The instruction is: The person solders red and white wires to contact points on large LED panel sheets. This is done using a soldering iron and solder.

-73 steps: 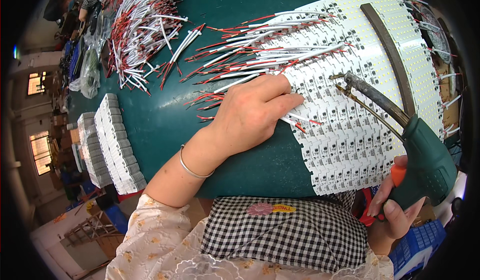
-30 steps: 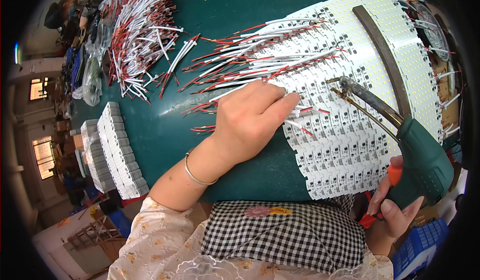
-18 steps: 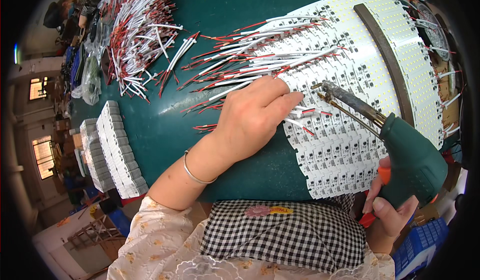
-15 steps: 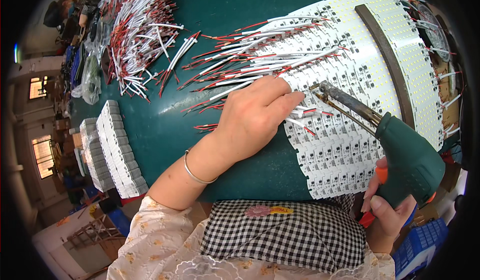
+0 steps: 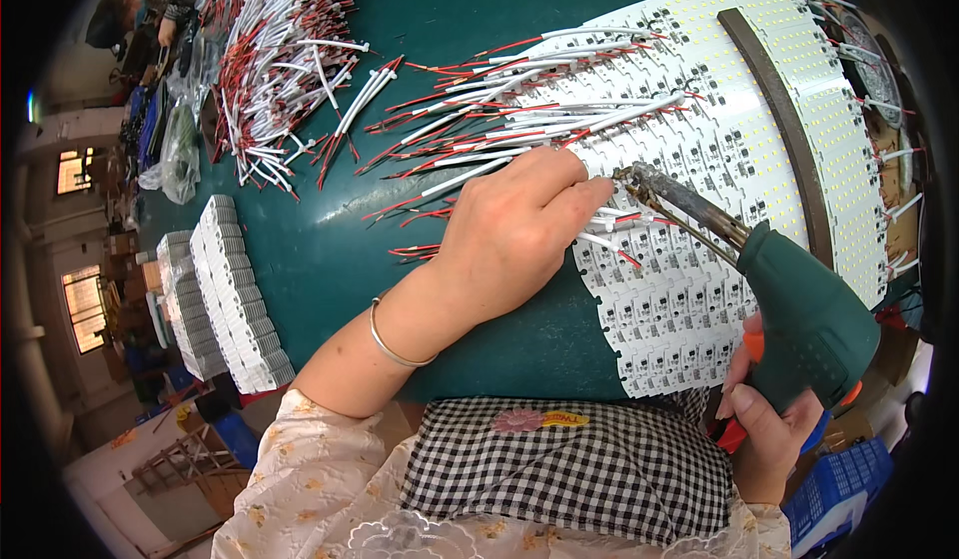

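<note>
My left hand point(image 5: 524, 224) is closed in a pinch over the white LED circuit boards point(image 5: 664, 309), seemingly on a wire lead that its fingers mostly hide. Wrapped round the handle of a green soldering gun point(image 5: 809, 309), my right hand point(image 5: 769, 429) has its fingers by the orange trigger. The gun's dark metal tip point(image 5: 629, 177) points left and reaches down close to my left fingertips. Several white-sheathed leads with red ends point(image 5: 539, 124) lie across the boards' left part, beyond my left hand.
A dark curved bar point(image 5: 784, 119) lies across the boards at right. A big heap of red and white leads point(image 5: 285, 59) covers the far left of the green table point(image 5: 420, 9). Stacked white boards point(image 5: 235, 299) stand at the left edge. A blue crate point(image 5: 844, 489) is at lower right.
The soldering gun and my right hand have shifted slightly left, its tip nearer my left fingertips. My left hand has moved only a little, still pinched.
</note>
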Demonstrator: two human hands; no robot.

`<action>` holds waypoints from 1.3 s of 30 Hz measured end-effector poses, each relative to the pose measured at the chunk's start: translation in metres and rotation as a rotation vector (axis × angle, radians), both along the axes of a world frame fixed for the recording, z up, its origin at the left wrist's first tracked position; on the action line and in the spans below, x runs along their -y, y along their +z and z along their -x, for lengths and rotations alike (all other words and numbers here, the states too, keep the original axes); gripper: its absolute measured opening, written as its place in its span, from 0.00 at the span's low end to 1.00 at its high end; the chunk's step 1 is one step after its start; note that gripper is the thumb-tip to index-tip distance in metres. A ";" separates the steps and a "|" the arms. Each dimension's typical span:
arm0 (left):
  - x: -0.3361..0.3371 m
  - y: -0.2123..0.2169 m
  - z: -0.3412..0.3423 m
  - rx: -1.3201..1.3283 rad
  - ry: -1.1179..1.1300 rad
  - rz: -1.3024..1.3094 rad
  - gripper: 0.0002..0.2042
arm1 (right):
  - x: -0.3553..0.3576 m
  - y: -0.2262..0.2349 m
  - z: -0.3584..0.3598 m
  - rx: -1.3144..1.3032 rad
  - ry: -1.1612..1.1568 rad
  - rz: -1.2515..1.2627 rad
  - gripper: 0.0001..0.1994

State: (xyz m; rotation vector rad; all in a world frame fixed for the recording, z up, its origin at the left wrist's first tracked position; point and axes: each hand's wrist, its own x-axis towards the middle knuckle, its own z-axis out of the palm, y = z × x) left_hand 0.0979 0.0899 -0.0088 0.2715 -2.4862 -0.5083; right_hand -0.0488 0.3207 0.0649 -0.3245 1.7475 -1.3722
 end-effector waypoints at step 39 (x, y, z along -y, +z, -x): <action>0.008 -0.001 -0.001 0.009 -0.135 0.013 0.13 | -0.018 -0.003 -0.008 -0.013 -0.054 0.065 0.32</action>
